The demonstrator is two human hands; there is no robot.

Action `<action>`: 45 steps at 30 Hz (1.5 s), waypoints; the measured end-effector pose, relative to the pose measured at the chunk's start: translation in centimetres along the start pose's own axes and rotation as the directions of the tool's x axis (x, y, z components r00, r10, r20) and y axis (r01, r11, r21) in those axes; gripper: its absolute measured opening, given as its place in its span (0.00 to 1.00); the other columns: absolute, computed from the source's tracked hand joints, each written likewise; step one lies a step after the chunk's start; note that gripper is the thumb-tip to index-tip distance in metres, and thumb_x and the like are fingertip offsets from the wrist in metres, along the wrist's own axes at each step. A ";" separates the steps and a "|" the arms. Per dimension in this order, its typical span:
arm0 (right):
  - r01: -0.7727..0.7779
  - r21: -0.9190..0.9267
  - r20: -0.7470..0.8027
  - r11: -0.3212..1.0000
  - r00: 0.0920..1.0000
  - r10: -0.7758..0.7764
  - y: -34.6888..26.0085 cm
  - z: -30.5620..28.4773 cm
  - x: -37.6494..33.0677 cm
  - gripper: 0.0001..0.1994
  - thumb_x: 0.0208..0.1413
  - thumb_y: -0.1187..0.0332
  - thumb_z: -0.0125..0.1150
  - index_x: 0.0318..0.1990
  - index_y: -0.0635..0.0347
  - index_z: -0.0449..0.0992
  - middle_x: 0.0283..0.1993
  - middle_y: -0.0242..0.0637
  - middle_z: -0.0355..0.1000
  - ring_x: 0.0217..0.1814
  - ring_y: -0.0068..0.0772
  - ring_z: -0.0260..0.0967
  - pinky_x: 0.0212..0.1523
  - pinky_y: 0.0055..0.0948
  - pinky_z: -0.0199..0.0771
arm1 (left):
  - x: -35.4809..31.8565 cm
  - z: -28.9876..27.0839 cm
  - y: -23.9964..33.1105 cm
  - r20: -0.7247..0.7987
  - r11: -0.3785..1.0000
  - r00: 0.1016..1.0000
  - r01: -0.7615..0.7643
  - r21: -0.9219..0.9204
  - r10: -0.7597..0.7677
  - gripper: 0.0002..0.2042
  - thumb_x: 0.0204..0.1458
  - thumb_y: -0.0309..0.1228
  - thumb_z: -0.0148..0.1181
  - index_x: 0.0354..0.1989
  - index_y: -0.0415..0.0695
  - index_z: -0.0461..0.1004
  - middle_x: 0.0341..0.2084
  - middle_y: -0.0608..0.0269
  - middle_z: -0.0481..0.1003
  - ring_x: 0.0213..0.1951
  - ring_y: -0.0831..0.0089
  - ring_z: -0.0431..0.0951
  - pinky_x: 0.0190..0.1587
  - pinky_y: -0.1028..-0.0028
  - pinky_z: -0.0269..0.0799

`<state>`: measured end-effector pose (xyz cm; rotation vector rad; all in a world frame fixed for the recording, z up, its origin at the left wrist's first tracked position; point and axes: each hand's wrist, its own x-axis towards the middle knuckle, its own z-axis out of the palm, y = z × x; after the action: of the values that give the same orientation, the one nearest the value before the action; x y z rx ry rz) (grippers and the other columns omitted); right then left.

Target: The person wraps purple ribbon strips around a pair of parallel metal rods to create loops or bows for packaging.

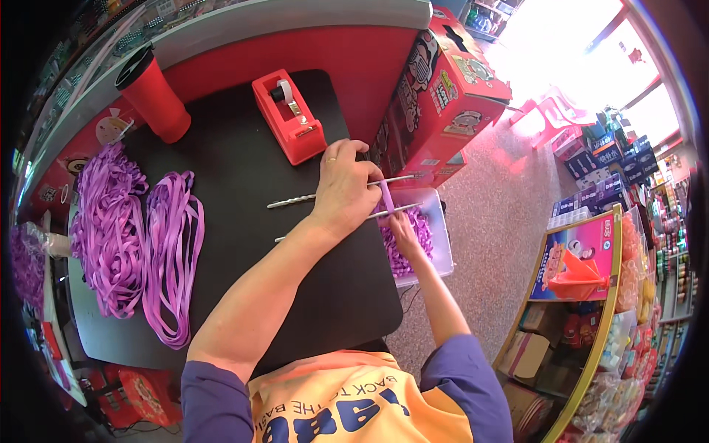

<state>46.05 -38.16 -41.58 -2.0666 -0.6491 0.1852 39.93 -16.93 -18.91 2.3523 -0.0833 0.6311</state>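
The left hand [344, 184] curled at two slim metal rods [292, 201], its hold unclear; the right hand [403, 233] pinched a flat purple ribbon [387, 196] spanning them, by the worktop's [229, 133] right edge.

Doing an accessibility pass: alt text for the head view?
Bare left hand and right hand at a purple ribbon spanning two metal rods, by a bin of purple pieces. A dark table bears purple ribbon bundles, a red tape dispenser and a red tumbler.
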 end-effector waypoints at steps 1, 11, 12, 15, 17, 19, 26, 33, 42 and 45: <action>-0.036 0.090 0.008 0.995 0.999 0.036 -3.5 0.4 -2.0 0.21 0.62 0.59 0.38 0.38 0.62 0.80 0.54 0.46 0.66 0.58 0.46 0.59 0.59 0.40 0.56 | -0.2 -0.6 -0.7 -0.005 1.000 1.000 0.013 0.016 -0.013 0.07 0.34 0.24 0.62 0.25 0.43 0.80 0.49 0.54 0.69 0.56 0.55 0.62 0.60 0.63 0.58; 0.060 0.366 -0.210 0.929 0.978 0.019 -15.5 -5.1 -14.1 0.22 0.62 0.50 0.44 0.35 0.58 0.80 0.38 0.35 0.63 0.47 0.34 0.57 0.54 0.35 0.54 | 0.2 -0.1 0.1 0.040 0.999 0.999 0.034 0.004 -0.034 0.07 0.34 0.26 0.63 0.26 0.46 0.82 0.47 0.56 0.70 0.55 0.58 0.63 0.60 0.62 0.57; 0.091 0.322 -0.225 0.942 0.974 -0.017 -16.4 -5.6 -14.1 0.23 0.60 0.48 0.45 0.34 0.58 0.80 0.38 0.35 0.63 0.46 0.35 0.57 0.53 0.35 0.53 | 0.2 -0.1 0.1 0.049 0.999 0.998 0.038 0.019 -0.039 0.07 0.34 0.27 0.63 0.26 0.47 0.82 0.47 0.56 0.70 0.56 0.58 0.63 0.60 0.62 0.57; 0.188 0.130 -0.232 0.973 0.960 -0.155 -18.5 -7.0 -13.8 0.27 0.61 0.44 0.42 0.32 0.59 0.80 0.38 0.35 0.61 0.44 0.32 0.57 0.49 0.32 0.56 | 0.0 -0.3 0.1 0.050 0.999 0.998 0.043 0.022 -0.044 0.07 0.34 0.27 0.63 0.26 0.47 0.82 0.47 0.56 0.70 0.56 0.58 0.63 0.60 0.62 0.56; 0.206 0.048 -0.238 0.977 0.952 -0.189 -20.0 -7.6 -13.6 0.28 0.60 0.43 0.43 0.32 0.59 0.79 0.37 0.36 0.61 0.44 0.33 0.57 0.49 0.33 0.56 | 0.0 -0.3 0.2 0.073 0.999 0.996 0.046 0.018 -0.048 0.08 0.35 0.27 0.62 0.27 0.46 0.81 0.49 0.57 0.69 0.57 0.58 0.62 0.61 0.62 0.56; 0.224 -0.033 -0.238 0.974 0.945 -0.225 -21.3 -8.2 -13.3 0.29 0.59 0.42 0.43 0.31 0.59 0.79 0.37 0.36 0.61 0.44 0.34 0.57 0.49 0.34 0.56 | 0.0 -0.4 0.2 0.093 0.998 0.994 0.053 0.016 -0.054 0.08 0.36 0.26 0.61 0.28 0.45 0.81 0.50 0.57 0.69 0.58 0.58 0.61 0.61 0.62 0.56; 0.276 -0.020 -0.240 0.961 0.932 -0.273 -24.5 -9.8 -11.4 0.28 0.54 0.40 0.48 0.30 0.57 0.79 0.39 0.37 0.62 0.46 0.38 0.57 0.52 0.37 0.54 | 0.0 -0.3 0.0 0.063 0.999 0.998 0.030 0.016 -0.031 0.08 0.35 0.27 0.62 0.27 0.46 0.81 0.48 0.56 0.69 0.56 0.58 0.62 0.61 0.62 0.56; 0.490 0.275 -0.178 0.827 0.871 -0.457 -25.9 -12.5 -1.6 0.34 0.58 0.38 0.39 0.30 0.61 0.81 0.65 0.48 0.57 0.61 0.39 0.54 0.60 0.38 0.52 | -0.1 -0.1 -0.2 0.015 0.999 0.999 0.039 -0.004 -0.039 0.06 0.34 0.27 0.63 0.24 0.47 0.82 0.46 0.55 0.70 0.55 0.58 0.63 0.60 0.64 0.57; 0.233 0.277 0.057 0.932 0.964 -0.258 -21.6 -11.4 11.7 0.31 0.65 0.44 0.31 0.48 0.57 0.78 0.71 0.44 0.48 0.72 0.44 0.46 0.69 0.38 0.44 | -0.1 -0.3 0.1 0.053 0.998 0.997 0.056 0.019 -0.057 0.07 0.35 0.27 0.63 0.25 0.45 0.82 0.48 0.56 0.70 0.55 0.58 0.63 0.60 0.63 0.57; 0.185 0.233 0.110 0.955 0.970 -0.215 -18.6 -9.5 12.7 0.31 0.65 0.45 0.32 0.48 0.58 0.78 0.71 0.46 0.47 0.73 0.43 0.44 0.70 0.37 0.40 | -0.1 -0.4 -0.1 0.041 0.998 0.998 0.054 0.029 -0.055 0.07 0.35 0.28 0.63 0.26 0.46 0.82 0.46 0.57 0.71 0.55 0.58 0.63 0.60 0.63 0.57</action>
<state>53.43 -30.77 -19.50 -1.7724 -0.8766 0.2689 39.66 -16.59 -18.73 2.3861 -0.0291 0.5604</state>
